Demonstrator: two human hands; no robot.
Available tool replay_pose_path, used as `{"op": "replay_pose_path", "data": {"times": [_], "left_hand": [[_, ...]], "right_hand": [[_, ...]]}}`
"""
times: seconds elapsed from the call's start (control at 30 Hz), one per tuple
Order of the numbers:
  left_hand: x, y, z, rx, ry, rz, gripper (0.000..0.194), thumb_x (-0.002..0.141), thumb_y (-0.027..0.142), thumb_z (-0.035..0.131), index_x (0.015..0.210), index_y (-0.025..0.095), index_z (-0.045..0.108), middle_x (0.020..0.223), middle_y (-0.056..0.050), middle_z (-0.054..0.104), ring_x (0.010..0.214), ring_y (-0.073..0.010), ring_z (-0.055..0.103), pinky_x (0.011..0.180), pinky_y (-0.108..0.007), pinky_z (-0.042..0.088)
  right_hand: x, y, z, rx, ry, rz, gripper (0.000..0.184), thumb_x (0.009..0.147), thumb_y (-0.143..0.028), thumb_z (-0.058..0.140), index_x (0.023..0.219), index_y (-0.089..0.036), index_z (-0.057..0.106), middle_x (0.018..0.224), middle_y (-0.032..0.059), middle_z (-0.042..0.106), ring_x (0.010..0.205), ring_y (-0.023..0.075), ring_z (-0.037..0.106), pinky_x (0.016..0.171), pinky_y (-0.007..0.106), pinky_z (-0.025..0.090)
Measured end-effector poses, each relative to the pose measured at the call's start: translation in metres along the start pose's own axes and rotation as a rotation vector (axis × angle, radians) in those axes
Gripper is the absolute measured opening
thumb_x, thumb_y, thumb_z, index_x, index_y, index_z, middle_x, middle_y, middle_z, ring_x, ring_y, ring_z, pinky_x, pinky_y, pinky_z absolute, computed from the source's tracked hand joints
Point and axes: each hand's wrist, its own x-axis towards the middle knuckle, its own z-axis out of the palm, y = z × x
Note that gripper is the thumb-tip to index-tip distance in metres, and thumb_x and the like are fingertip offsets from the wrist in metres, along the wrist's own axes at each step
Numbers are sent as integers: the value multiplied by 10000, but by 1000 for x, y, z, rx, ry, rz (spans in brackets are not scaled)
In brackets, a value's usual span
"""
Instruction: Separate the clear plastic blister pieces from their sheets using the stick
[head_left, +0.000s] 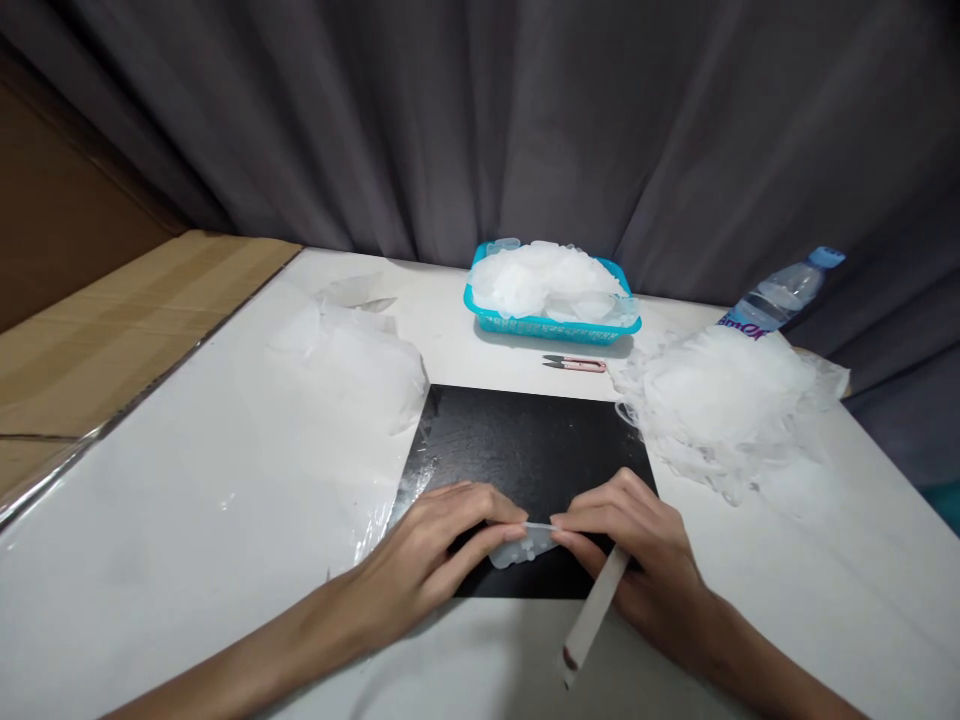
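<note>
Between my two hands is a small translucent whitish sheet piece with several small cut-out shapes in it. My left hand pinches its upper left edge between thumb and fingers. My right hand pinches the upper right end the same way. A pale, narrow stick-like tool is also tucked in my right hand, its dark-marked end pointing down toward me. Its other end is hidden in the palm. Both hands are over a black mat on the white table.
A blue basket heaped with translucent pieces stands at the back. Before it lie thread snips. Translucent sheets are piled at left and right, with a water bottle behind the right pile. Cardboard borders the left side.
</note>
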Motion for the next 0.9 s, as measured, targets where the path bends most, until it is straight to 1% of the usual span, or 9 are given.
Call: {"op": "replay_pose_path", "data": {"times": [0.13,0.23,0.33,0.47,0.53,0.57,0.67,0.8,0.9], "left_hand": [[1,4,-1,52,-27,-12,166,1079,184,522,1139,248,662,1114,-6,762,1049,-161,712,942,-262,526],[5,1,-16,245,2,-20,242,1054,263,586,1295,281,600,1306,-34,708,1217,-210,660,1068,-335,499],[11,-13,-48,570,158,-9,423,1019,370,639,1406,257,509,1443,-103,604,1346,-289,567,1157,-452,441],[17,-39,-89,1012,374,-167,687,935,610,656,1414,144,497,1447,-233,513,1338,-435,504,1115,-603,436],[15,-48,-98,1113,363,-280,720,930,644,621,1376,92,505,1352,-257,546,1234,-440,553,1002,-581,511],[14,-51,-100,1144,336,-326,655,955,611,585,1337,83,521,1296,-247,571,1180,-424,575,944,-551,538],[12,-53,-98,1202,262,-405,380,1016,423,466,1209,109,560,1177,-195,621,1081,-368,606,849,-472,549],[11,-43,-102,1212,255,-432,252,1012,277,359,1058,155,574,1085,-172,651,1017,-347,622,760,-424,521],[7,-27,-117,1148,348,-450,243,1016,285,336,1006,186,557,1036,-146,662,966,-332,640,719,-403,486]], "right_hand": [[0,-2,0,-19,0,4,84,985,-189,679,1031,-243,726,875,14,751,765,172,623,680,314,489],[5,7,-12,-66,102,25,76,986,-175,664,1009,-231,709,873,23,744,766,169,634,673,308,497],[14,32,-47,-217,362,186,58,975,-272,693,968,-220,716,843,41,710,666,160,583,594,304,457],[16,81,-111,-415,865,425,320,882,-430,785,1061,-167,756,869,103,720,623,178,581,575,350,444],[11,102,-135,-616,816,571,325,862,-480,778,1031,-203,765,805,94,698,593,195,572,543,363,408],[7,110,-142,-679,703,610,304,902,-491,730,1090,-253,747,820,87,698,597,204,579,537,368,394],[-2,122,-149,-787,632,597,225,883,-508,748,1023,-336,715,678,38,638,496,210,525,456,364,313],[1,110,-130,-831,662,460,251,937,-510,684,1068,-298,717,787,82,682,570,244,570,479,391,367],[8,89,-100,-846,705,278,278,983,-418,653,1178,-229,711,854,108,670,638,254,579,562,405,425]]}}
